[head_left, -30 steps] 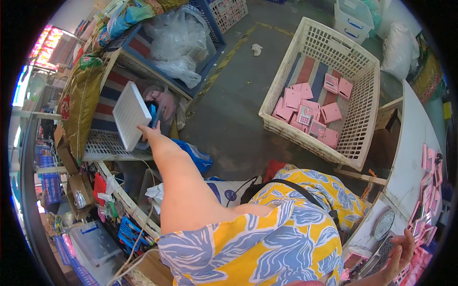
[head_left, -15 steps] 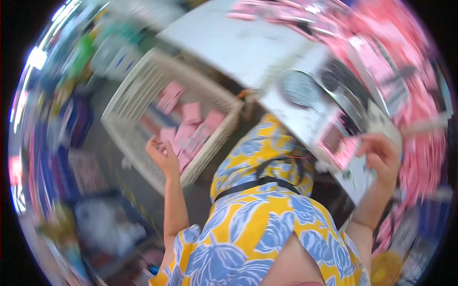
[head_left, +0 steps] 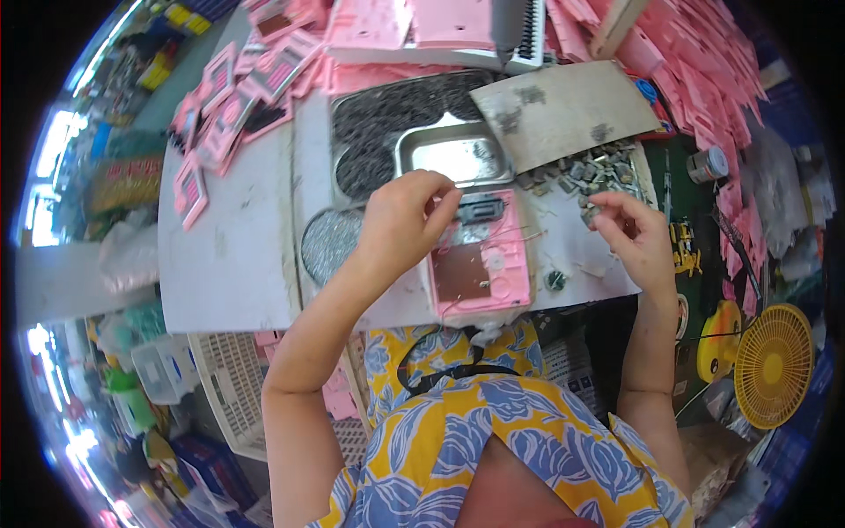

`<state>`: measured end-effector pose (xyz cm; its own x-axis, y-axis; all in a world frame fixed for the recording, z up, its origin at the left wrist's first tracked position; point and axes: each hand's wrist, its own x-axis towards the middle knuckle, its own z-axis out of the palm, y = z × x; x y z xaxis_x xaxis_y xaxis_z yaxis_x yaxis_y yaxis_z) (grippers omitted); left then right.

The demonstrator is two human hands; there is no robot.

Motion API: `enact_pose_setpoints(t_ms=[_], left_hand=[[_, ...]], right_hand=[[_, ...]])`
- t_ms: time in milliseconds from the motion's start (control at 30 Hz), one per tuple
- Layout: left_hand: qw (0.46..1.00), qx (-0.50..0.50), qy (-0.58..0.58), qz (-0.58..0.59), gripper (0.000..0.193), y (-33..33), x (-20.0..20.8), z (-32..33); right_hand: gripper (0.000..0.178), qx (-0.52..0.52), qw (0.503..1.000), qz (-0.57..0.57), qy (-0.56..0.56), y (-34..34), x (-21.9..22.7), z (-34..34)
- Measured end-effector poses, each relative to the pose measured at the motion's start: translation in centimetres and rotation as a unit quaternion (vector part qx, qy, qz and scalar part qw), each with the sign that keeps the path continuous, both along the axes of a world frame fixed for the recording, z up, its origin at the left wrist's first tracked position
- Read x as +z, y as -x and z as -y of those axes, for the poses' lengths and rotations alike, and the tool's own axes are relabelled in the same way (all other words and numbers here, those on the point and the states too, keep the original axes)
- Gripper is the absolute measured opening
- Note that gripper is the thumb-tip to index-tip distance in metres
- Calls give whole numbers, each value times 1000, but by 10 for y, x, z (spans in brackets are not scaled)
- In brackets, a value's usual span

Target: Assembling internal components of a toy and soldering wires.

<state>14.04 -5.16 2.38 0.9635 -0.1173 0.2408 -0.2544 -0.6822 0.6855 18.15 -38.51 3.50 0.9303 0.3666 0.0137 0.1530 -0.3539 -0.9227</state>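
A pink plastic casing (head_left: 513, 283) with a brown rectangular panel, thin wires and a black part (head_left: 484, 208) at its far end lies at the table's near edge. My left hand (head_left: 407, 220) is over the casing's far left corner, fingers curled and closed; its fingertips are partly hidden, so what they pinch does not show. To the right of the casing, my right hand (head_left: 635, 238) pinches a small grey metal part (head_left: 589, 211) between thumb and fingers. Just beyond it is a heap of similar small metal parts (head_left: 607, 172), partly under a stained board (head_left: 563, 114).
Small black pieces fill a tray (head_left: 335, 132), beside a shiny metal dish (head_left: 453, 179). A round container of tiny silvery pieces (head_left: 330, 246) stands left of the casing. Pink casings (head_left: 231, 110) pile up at the far left. A white basket (head_left: 231, 387) sits below the table; a yellow fan (head_left: 775, 365) stands right.
My view has turned from the basket to the table. My left hand has gone from above the basket to the casing. My right hand has left the casing and now holds a small metal part.
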Motion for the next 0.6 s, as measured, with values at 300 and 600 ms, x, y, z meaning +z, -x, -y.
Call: enact_pose_setpoints(t_ms=[300,600], left_hand=[[863,31,308,-398,23,-127,-41,36],[944,-105,90,-299,35,-113,-37,-19]], right_hand=[[29,-51,971,-218,-82,-69,-46,-7],[28,-14,980,-198,-29,-55,-32,-6]])
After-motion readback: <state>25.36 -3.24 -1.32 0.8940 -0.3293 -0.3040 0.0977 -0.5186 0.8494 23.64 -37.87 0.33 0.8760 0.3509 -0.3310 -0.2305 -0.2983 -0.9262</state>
